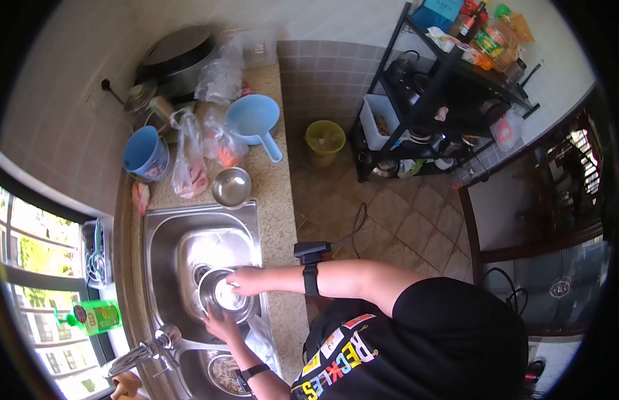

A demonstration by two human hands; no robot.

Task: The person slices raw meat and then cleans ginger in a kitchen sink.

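Note:
A shiny metal bowl [204, 288] stands in the larger basin of the steel sink [159, 267]. My left hand [219, 325] grips the bowl at its near lower side, fingers around the rim. My right hand [249, 281] reaches over the opposite rim, its fingers drawn together inside the bowl; something pale shows at the fingertips, but I cannot tell what it is. Black straps circle both wrists. In the smaller basin sits a round metal container [224, 375] with pale strips in it. A clear plastic bag [259, 341] lies by the basin edge.
A faucet [139, 353] rises beside the basins, near a green bottle [96, 317] on the window side. The counter holds a small steel bowl [231, 187], a blue ladle-shaped basin [253, 117], a blue bucket [146, 153] and plastic bags [187, 157]. A black shelf rack [423, 93] stands across the floor.

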